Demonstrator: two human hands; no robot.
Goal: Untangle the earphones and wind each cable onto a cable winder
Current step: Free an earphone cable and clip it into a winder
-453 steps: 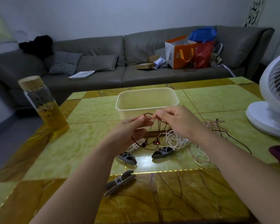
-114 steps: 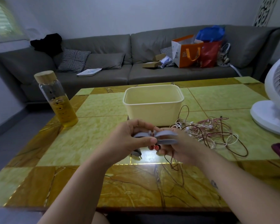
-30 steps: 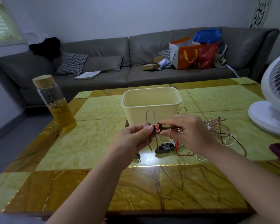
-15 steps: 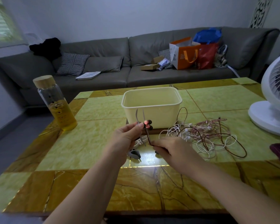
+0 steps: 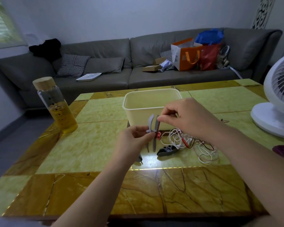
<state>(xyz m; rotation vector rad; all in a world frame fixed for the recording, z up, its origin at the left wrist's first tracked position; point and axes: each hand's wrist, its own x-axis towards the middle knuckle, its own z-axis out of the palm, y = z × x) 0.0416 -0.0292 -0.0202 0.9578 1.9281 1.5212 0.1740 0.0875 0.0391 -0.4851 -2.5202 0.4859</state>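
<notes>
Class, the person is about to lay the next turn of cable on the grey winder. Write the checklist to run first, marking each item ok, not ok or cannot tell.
1. Hold: the left hand grips the grey flat plastic cable winder upright: ok.
2. Feed: the right hand pinches the thin dark red earphone cable at the winder's top: ok.
3. Anchor: the red round earbuds sit at the winder's middle, beside the left thumb: ok.
4. Slack: red cable free of the loose heap of white cables on the yellow-green tiled table: cannot tell.
</notes>
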